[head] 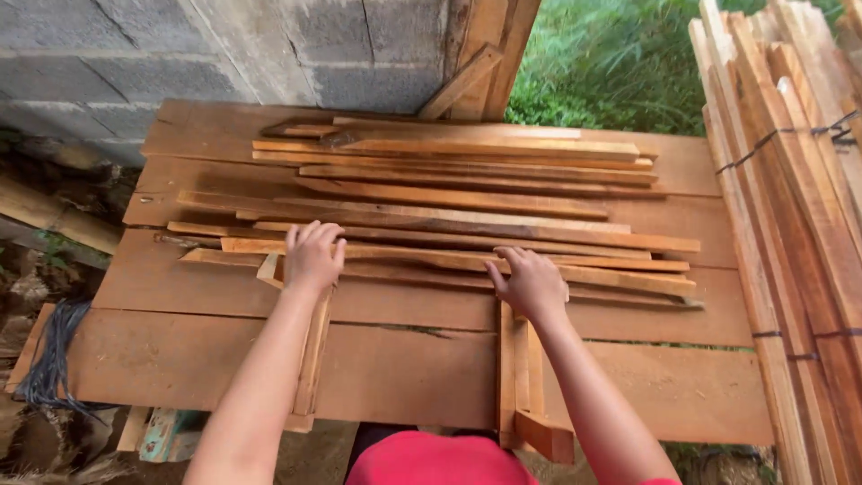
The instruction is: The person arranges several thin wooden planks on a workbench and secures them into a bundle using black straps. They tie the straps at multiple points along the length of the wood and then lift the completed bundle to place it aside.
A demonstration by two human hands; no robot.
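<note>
Several long thin wooden strips [467, 198] lie side by side across a rough plank table [664, 386]. My left hand [312, 256] rests palm down on the near strips, over the top end of a short slat [312, 355] that runs toward me. My right hand [532, 283] presses on the nearest long strip [620, 277], above a pair of short slats [519, 377] that also point toward me and overhang the table's front edge. Both hands lie flat with fingers loosely curled; neither visibly grips anything.
A bundle of tied wooden slats [790, 180] leans along the right side. A grey block wall [224, 54] stands behind, with green plants [611, 63] beyond an opening. Dark cables [54, 359] hang at the table's left end.
</note>
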